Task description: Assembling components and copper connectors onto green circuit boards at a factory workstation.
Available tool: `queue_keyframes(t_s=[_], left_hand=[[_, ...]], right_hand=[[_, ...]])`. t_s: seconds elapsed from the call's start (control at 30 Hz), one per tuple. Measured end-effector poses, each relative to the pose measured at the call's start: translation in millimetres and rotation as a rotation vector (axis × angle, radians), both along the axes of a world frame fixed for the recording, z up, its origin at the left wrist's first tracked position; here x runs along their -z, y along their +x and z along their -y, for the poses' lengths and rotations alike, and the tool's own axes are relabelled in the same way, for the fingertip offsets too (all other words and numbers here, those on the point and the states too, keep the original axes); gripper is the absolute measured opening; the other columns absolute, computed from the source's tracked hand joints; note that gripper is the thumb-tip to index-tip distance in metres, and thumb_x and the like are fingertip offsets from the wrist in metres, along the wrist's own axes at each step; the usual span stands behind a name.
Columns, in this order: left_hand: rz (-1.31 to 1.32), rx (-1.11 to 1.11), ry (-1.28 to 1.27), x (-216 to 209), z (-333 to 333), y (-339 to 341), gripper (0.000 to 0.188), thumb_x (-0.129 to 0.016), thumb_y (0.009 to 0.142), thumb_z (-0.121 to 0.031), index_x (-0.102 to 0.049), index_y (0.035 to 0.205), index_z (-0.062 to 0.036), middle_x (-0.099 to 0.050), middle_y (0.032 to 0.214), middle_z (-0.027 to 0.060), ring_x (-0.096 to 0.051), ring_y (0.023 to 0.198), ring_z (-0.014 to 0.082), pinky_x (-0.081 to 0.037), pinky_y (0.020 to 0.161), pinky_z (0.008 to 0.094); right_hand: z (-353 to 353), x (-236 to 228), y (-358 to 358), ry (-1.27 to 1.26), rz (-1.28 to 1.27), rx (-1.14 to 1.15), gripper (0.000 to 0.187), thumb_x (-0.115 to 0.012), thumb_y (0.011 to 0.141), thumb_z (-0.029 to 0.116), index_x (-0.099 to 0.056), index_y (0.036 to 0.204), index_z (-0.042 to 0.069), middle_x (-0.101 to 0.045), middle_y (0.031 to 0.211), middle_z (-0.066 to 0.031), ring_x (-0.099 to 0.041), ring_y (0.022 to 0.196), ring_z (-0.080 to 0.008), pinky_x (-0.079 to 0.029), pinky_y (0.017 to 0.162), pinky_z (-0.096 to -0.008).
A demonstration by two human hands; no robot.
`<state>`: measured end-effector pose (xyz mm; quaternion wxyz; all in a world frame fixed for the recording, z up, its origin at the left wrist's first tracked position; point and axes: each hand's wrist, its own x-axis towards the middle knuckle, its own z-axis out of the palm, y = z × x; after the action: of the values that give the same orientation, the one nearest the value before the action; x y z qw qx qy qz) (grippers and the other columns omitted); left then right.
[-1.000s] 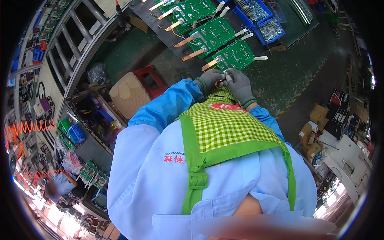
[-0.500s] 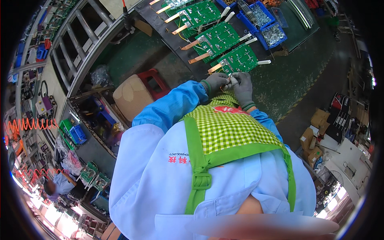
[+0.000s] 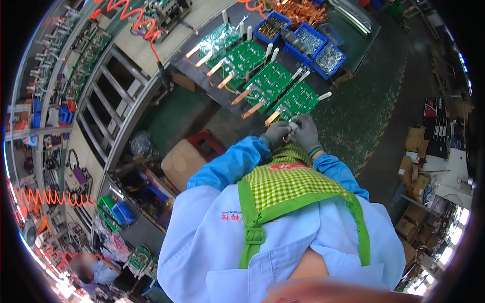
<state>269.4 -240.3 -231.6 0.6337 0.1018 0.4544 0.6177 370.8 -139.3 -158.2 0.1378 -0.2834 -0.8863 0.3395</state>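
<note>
My left hand [image 3: 276, 134] and my right hand [image 3: 306, 133], both in grey gloves, meet in front of my apron at the near edge of the table. Their fingers are closed together around something small that I cannot make out. Just beyond them lies the nearest green circuit board [image 3: 299, 99], with a copper strip [image 3: 273, 117] sticking out at its left and a white post [image 3: 325, 95] at its right. A second circuit board [image 3: 272, 81] and a third circuit board [image 3: 245, 58] follow in a row toward the far left, with similar strips and posts.
Blue bins of small metal parts [image 3: 330, 58] stand beyond the boards, near a heap of copper pieces [image 3: 298, 12]. A padded chair [image 3: 183, 164] is to my left, close to a metal roller rack [image 3: 115, 96]. At far left, a person [image 3: 101, 272] sits among benches. Cardboard boxes [image 3: 415, 139] stand at right.
The whole view has shifted, so the boards and hands appear lower and more of the far table shows. Both hands stay together, fingers still closed.
</note>
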Motion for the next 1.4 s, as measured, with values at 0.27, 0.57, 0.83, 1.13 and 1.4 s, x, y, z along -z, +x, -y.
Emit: queue_keyframes(t_s=[0.27, 0.57, 0.83, 1.13, 1.4], left_hand=[[0.047, 0.027, -0.091, -22.4, 6.5, 2.4, 0.016, -0.05, 0.082, -0.007, -0.056, 0.094, 0.0019, -0.06, 0.077, 0.0087, -0.056, 0.06, 0.0148, -0.045, 0.051, 0.0244], [0.151, -0.039, -0.15, -25.9, 12.0, 6.3, 0.018, -0.047, 0.084, -0.003, -0.053, 0.099, 0.0021, -0.06, 0.082, 0.0093, -0.057, 0.06, 0.0148, -0.049, 0.054, 0.0255], [0.067, -0.058, -0.195, -43.8, 6.6, 3.5, 0.02, -0.047, 0.087, -0.007, -0.053, 0.104, 0.0021, -0.06, 0.085, 0.0086, -0.058, 0.067, 0.0136, -0.049, 0.055, 0.022], [0.128, -0.077, -0.204, -35.3, 8.7, 6.6, 0.018, -0.049, 0.085, -0.005, -0.053, 0.1, 0.0018, -0.059, 0.089, 0.0099, -0.059, 0.077, 0.0147, -0.049, 0.053, 0.023], [0.057, 0.105, -0.189, -50.0, 10.5, -9.9, 0.02, -0.05, 0.083, -0.009, -0.054, 0.102, -0.0016, -0.059, 0.086, 0.0084, -0.059, 0.071, 0.0151, -0.05, 0.058, 0.0274]], right_hand=[[-12.2, -5.5, 11.9, 0.064, 0.025, -0.156, 0.021, -0.062, 0.076, 0.026, -0.06, 0.09, 0.01, -0.054, 0.089, -0.0136, -0.056, 0.085, -0.0318, -0.047, 0.072, -0.0394], [-4.9, -19.4, 9.4, -0.009, 0.144, -0.075, 0.024, -0.062, 0.076, 0.027, -0.059, 0.094, 0.012, -0.051, 0.097, -0.0114, -0.056, 0.083, -0.0326, -0.046, 0.071, -0.0411], [-16.9, -20.9, 4.3, -0.027, 0.132, -0.167, 0.017, -0.062, 0.077, 0.024, -0.057, 0.085, 0.009, -0.055, 0.087, -0.0114, -0.057, 0.079, -0.0315, -0.045, 0.069, -0.0412], [-12.5, -19.3, 9.0, -0.016, 0.109, -0.138, 0.019, -0.062, 0.077, 0.026, -0.058, 0.089, 0.012, -0.053, 0.096, -0.0114, -0.057, 0.083, -0.0309, -0.047, 0.07, -0.0404], [-3.9, -15.9, 5.8, 0.018, 0.007, -0.095, 0.028, -0.067, 0.073, 0.028, -0.06, 0.092, 0.008, -0.051, 0.1, -0.0109, -0.057, 0.085, -0.0299, -0.048, 0.07, -0.0366]])
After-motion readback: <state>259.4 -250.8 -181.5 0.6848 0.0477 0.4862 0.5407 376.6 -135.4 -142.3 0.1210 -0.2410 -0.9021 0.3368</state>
